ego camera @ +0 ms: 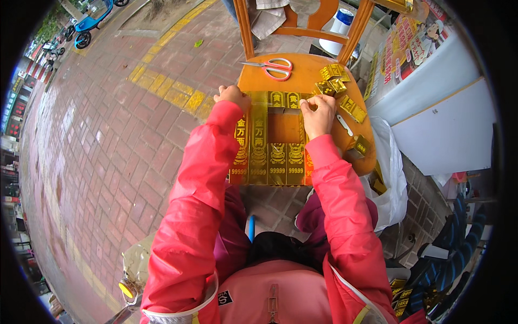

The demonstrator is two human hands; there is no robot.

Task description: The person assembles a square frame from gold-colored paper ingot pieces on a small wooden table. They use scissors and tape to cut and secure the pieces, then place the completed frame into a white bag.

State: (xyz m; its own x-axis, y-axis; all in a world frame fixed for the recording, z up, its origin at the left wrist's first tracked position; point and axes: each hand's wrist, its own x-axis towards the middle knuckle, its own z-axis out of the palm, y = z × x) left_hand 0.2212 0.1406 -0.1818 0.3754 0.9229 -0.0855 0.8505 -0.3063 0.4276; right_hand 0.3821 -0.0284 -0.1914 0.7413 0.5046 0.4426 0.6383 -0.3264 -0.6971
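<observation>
A rectangular frame of gold foil paper pieces, printed with characters and figures, lies on the seat of a wooden chair in front of me. Bare wood shows through its square middle opening. My left hand pinches the far left corner. On the far right side, my right hand has its thumb and fingers closed on the frame's edge. Beyond the frame lie scissors with red and white handles. A small white-handled knife rests right of my right hand.
Small folded gold boxes and a gold packet lie at the seat's right side, with another small box nearer me. A white plastic bag hangs beside the chair. A white printed stand is at right; brick paving at left.
</observation>
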